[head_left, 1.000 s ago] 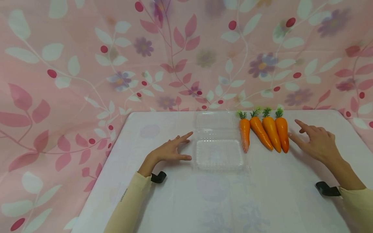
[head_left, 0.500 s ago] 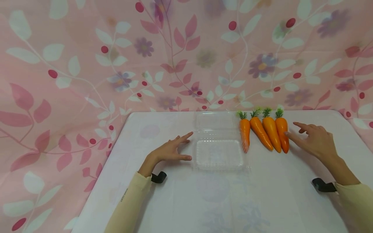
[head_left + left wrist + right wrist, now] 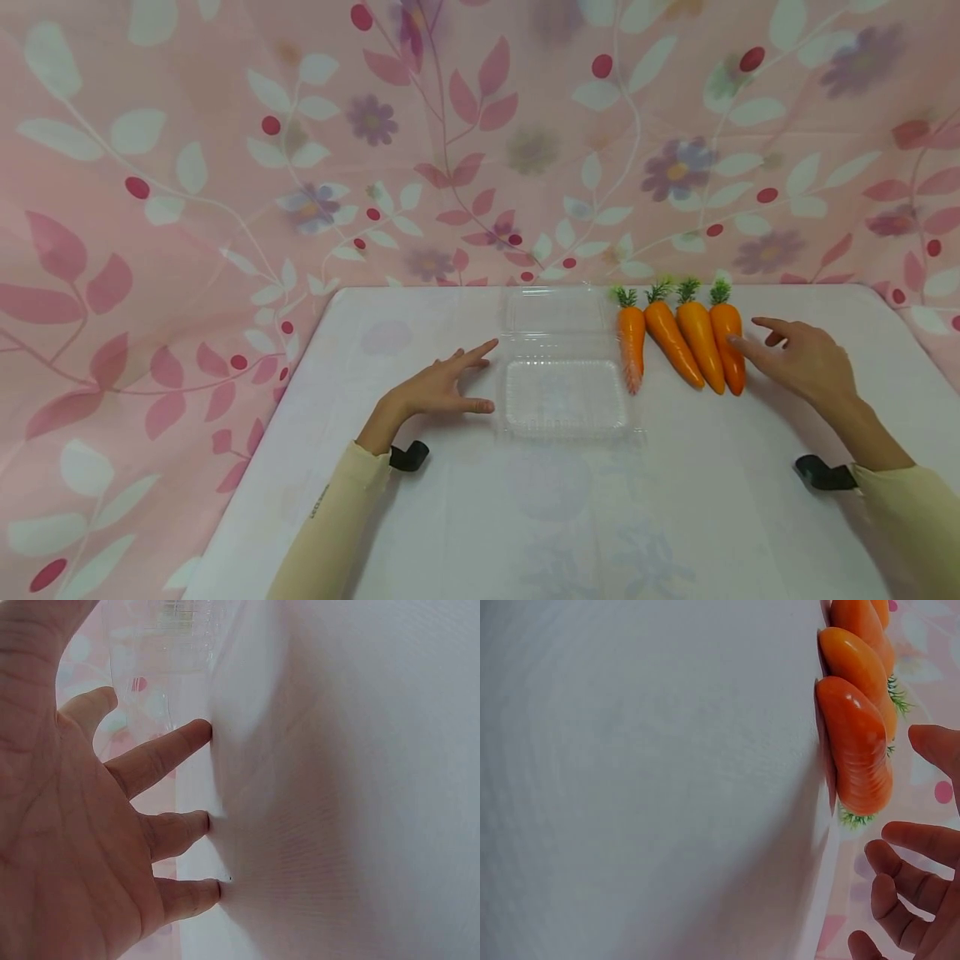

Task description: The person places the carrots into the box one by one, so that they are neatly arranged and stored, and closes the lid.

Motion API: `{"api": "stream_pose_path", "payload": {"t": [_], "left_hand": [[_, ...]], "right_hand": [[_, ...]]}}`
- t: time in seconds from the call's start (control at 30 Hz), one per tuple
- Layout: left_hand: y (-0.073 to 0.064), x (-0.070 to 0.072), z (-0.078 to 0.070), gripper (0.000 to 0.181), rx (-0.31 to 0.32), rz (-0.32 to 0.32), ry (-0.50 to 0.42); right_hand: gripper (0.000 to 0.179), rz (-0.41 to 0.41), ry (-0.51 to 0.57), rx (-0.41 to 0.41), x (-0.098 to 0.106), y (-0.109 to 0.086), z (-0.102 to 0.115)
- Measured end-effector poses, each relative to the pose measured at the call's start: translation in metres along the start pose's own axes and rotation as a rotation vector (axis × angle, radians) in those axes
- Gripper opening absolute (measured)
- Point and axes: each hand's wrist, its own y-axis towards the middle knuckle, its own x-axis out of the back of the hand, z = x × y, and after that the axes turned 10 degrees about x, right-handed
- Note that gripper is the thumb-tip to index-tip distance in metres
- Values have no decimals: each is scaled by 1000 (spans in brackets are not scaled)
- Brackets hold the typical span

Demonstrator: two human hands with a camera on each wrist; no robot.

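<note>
Several orange carrots with green tops lie side by side at the back right of the table. The rightmost carrot (image 3: 726, 325) is nearest my right hand (image 3: 810, 362). In the head view the thumb tip overlaps this carrot. In the right wrist view a gap shows between the thumb (image 3: 934, 742) and the carrot (image 3: 859, 754), and the fingers are loosely bent around nothing. My left hand (image 3: 431, 387) has its fingers spread just left of a clear plastic clamshell box (image 3: 566, 400). Its fingertips (image 3: 199, 731) touch the white tabletop and hold nothing.
The box lies with its lid (image 3: 555, 310) folded back toward the far edge. Its right side reaches the leftmost carrot (image 3: 631, 333). A white cloth covers the table (image 3: 465, 517), and a pink floral curtain (image 3: 480, 142) hangs behind it.
My right hand has moved left, bringing its thumb over the rightmost carrot in the head view. The left hand, the box and the carrots stay where they were.
</note>
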Motion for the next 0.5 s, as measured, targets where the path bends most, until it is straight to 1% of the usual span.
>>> {"api": "stream_pose_path", "payload": {"t": [0.27, 0.5], "left_hand": [[0, 0, 0, 104, 8, 1, -6], [0, 1, -1, 103, 7, 1, 5]], "right_hand": [[86, 44, 43, -41, -2, 3, 2], [86, 56, 56, -60, -3, 4, 2]]}}
